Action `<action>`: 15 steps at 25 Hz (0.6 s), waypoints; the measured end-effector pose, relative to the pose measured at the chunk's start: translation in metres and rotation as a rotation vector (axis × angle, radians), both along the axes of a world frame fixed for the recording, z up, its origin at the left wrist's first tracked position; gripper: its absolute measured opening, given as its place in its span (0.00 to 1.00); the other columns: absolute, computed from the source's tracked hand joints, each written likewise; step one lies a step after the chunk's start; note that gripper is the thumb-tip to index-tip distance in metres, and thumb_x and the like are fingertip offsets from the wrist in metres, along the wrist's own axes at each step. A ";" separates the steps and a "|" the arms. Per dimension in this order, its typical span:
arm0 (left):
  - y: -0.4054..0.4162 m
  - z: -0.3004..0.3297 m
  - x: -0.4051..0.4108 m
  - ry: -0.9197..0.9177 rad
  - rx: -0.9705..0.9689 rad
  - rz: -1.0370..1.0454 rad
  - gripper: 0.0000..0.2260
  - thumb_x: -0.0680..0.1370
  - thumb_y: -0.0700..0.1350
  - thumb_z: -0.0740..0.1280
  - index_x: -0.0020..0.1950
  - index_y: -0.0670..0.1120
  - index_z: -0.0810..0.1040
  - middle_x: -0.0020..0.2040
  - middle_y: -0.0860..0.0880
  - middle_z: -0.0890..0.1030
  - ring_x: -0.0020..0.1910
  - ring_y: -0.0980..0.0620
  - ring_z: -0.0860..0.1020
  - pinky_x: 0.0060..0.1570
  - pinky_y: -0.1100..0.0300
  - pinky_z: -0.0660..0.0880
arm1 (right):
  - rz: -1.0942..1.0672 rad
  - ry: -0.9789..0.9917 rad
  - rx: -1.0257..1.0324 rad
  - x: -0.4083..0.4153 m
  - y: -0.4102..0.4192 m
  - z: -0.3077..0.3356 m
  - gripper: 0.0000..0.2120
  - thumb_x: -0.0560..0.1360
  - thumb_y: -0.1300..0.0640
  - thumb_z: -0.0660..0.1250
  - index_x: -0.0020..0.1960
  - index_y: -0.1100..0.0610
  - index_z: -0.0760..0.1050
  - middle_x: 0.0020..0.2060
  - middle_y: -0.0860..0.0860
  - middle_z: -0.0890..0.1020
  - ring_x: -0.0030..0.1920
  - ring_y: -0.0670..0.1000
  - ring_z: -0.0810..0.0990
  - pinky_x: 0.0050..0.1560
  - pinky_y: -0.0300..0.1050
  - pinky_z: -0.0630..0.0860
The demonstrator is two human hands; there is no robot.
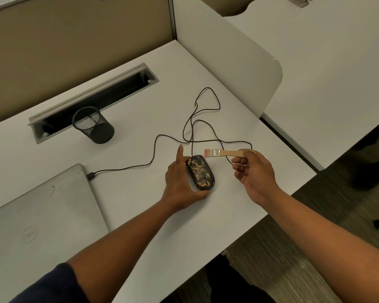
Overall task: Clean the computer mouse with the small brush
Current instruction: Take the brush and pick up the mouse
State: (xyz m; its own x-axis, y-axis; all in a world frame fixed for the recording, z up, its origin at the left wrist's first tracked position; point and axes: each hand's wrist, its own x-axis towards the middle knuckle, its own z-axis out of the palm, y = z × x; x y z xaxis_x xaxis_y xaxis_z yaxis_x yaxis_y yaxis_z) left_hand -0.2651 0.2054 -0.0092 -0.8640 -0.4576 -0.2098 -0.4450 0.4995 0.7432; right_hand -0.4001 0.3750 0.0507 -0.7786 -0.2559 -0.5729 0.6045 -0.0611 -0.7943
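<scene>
A black computer mouse [201, 172], speckled with tan dust, lies on the white desk [129, 200]. My left hand [179, 182] holds it from the left side, thumb under its near end, index finger pointing up and away. My right hand [255, 171] pinches the wooden handle of a small brush [219, 152] with a metal ferrule and pink bristles. The bristles hover just beyond the mouse's far end, apart from it.
The mouse's black cable [197, 125] loops across the desk to a closed grey laptop [37, 215] at the left. A black mesh pen cup [93, 125] stands before an open cable tray [92, 99]. A white divider [232, 62] rises on the right; the desk edge is close.
</scene>
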 end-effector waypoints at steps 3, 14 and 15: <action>0.005 0.011 0.002 0.015 0.015 -0.044 0.68 0.63 0.54 0.86 0.84 0.58 0.35 0.74 0.55 0.67 0.71 0.54 0.65 0.71 0.52 0.65 | -0.021 -0.035 -0.061 0.001 0.009 0.003 0.06 0.83 0.55 0.64 0.52 0.56 0.78 0.36 0.53 0.83 0.37 0.49 0.80 0.39 0.44 0.77; 0.022 0.067 0.055 0.098 -0.082 -0.427 0.69 0.65 0.55 0.85 0.77 0.69 0.27 0.78 0.56 0.65 0.74 0.54 0.65 0.74 0.53 0.63 | -0.396 -0.130 -0.199 0.105 0.066 0.028 0.07 0.83 0.51 0.66 0.49 0.54 0.77 0.33 0.50 0.75 0.34 0.47 0.72 0.40 0.44 0.72; 0.026 0.073 0.062 0.104 -0.101 -0.486 0.69 0.64 0.56 0.85 0.76 0.69 0.26 0.79 0.56 0.65 0.73 0.54 0.66 0.74 0.53 0.64 | -0.459 -0.139 -0.215 0.120 0.073 0.032 0.07 0.82 0.51 0.66 0.49 0.54 0.77 0.32 0.50 0.75 0.33 0.47 0.71 0.39 0.44 0.71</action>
